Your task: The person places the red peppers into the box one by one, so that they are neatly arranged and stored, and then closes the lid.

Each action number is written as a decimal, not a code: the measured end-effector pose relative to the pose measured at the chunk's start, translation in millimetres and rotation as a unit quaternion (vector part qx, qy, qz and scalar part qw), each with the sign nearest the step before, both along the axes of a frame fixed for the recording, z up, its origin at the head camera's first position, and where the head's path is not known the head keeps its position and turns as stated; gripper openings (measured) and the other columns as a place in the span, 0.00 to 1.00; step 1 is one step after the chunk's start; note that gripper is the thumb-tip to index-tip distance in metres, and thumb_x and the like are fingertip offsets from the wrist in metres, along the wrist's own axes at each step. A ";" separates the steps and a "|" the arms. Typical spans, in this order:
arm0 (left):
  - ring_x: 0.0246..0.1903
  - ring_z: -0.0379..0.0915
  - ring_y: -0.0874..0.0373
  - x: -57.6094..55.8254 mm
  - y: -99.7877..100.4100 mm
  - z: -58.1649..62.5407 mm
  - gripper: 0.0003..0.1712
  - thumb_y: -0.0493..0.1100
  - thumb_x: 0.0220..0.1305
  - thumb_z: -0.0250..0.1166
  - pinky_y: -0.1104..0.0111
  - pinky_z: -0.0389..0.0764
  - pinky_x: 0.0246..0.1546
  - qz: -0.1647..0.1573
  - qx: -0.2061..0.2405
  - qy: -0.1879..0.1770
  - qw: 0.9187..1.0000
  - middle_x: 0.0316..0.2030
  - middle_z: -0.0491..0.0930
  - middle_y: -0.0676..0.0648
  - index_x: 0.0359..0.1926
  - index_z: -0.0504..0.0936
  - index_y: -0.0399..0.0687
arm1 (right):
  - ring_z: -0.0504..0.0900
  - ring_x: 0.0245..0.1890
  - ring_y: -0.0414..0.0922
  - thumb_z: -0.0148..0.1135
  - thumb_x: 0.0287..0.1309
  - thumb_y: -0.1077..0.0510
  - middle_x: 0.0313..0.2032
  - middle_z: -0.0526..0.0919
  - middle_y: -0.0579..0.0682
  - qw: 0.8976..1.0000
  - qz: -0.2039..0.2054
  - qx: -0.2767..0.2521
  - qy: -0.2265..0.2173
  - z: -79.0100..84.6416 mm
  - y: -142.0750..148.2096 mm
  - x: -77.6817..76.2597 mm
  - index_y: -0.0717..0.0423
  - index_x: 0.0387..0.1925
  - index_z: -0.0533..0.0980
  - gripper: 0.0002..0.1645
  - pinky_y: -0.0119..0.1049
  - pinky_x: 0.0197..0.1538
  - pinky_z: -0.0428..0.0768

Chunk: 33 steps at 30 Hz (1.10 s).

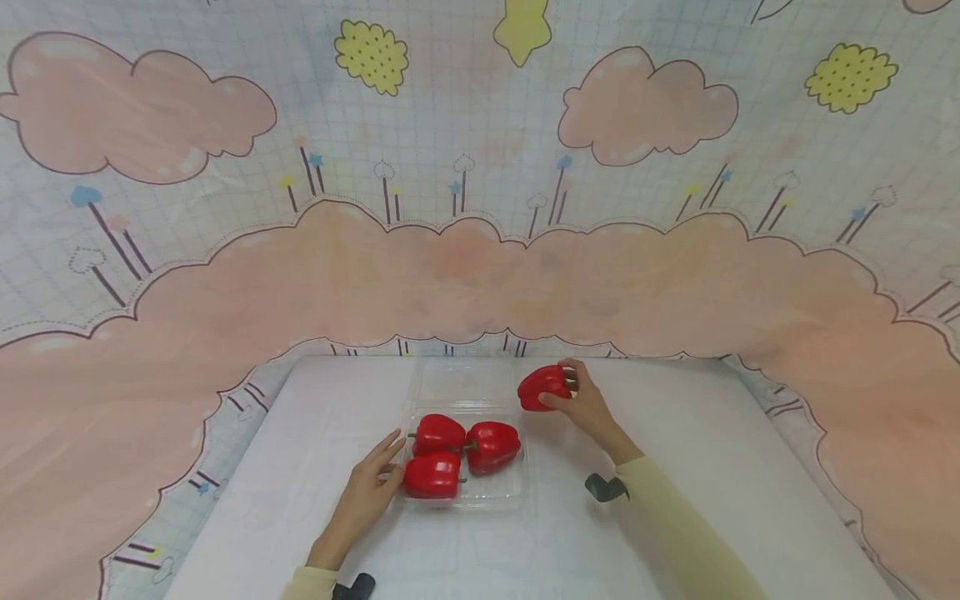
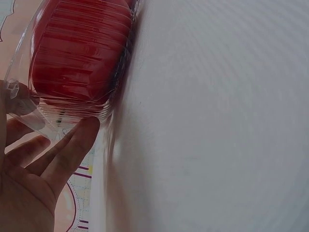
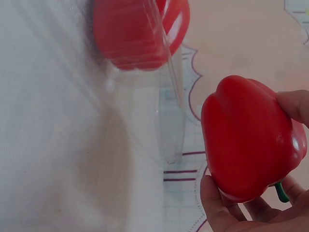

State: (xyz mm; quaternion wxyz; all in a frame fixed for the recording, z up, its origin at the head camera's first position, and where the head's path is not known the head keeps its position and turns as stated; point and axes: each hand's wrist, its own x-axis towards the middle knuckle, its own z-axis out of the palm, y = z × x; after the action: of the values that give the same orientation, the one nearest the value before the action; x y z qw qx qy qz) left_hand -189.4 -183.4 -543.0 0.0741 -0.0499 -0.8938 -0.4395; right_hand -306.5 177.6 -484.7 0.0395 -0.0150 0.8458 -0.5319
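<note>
Red, glossy bell pepper (image 1: 540, 389), pinched between thumb and fingers of the right hand (image 1: 587, 405), right of the clear plastic clamshell (image 1: 498, 490); likely light, firm, slippery, best held round its shoulders. Left hand (image 1: 367, 487): fingers fairly straight, seemingly touching the clamshell's left wall.

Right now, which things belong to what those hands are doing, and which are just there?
Part of the job:
- red pepper held in the right hand
- clear plastic container, touched by the left hand
- three red peppers inside it

Just there:
- white tabletop
- cloud-patterned backdrop
</note>
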 end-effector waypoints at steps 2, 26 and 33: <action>0.50 0.83 0.48 0.3 0.0 -0.1 0.29 0.38 0.66 0.61 0.65 0.87 0.45 0.000 -0.001 0.001 1.000 0.71 0.66 0.46 0.68 0.71 0.45 | 0.67 0.66 0.57 0.73 0.52 0.49 0.67 0.66 0.55 1.000 0.003 -0.004 0.000 1.3 -1.1 3.5 0.45 0.69 0.55 0.48 0.50 0.57 0.83; 0.51 0.83 0.48 0.2 -0.5 -0.5 0.28 0.38 0.67 0.61 0.64 0.87 0.45 0.004 -0.005 -0.004 1.000 0.71 0.66 0.46 0.68 0.72 0.47 | 0.70 0.63 0.55 0.74 0.50 0.53 0.65 0.68 0.52 0.999 0.036 -0.008 0.025 11.0 -10.3 45.2 0.41 0.69 0.59 0.48 0.47 0.52 0.86; 0.51 0.82 0.48 0.6 -2.0 -1.0 0.28 0.38 0.67 0.61 0.63 0.86 0.46 -0.001 -0.004 -0.008 1.000 0.72 0.65 0.46 0.68 0.71 0.47 | 0.72 0.61 0.53 0.77 0.46 0.50 0.64 0.70 0.51 0.999 0.031 -0.022 0.025 10.6 -13.8 51.3 0.40 0.68 0.60 0.50 0.46 0.52 0.86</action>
State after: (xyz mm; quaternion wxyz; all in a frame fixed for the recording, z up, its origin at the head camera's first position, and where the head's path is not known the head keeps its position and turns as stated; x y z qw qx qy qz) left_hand -188.8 -185.3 -543.9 0.0662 -0.0479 -0.8959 -0.4367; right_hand -255.3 163.8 -474.1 0.0347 -0.0552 0.8339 -0.5480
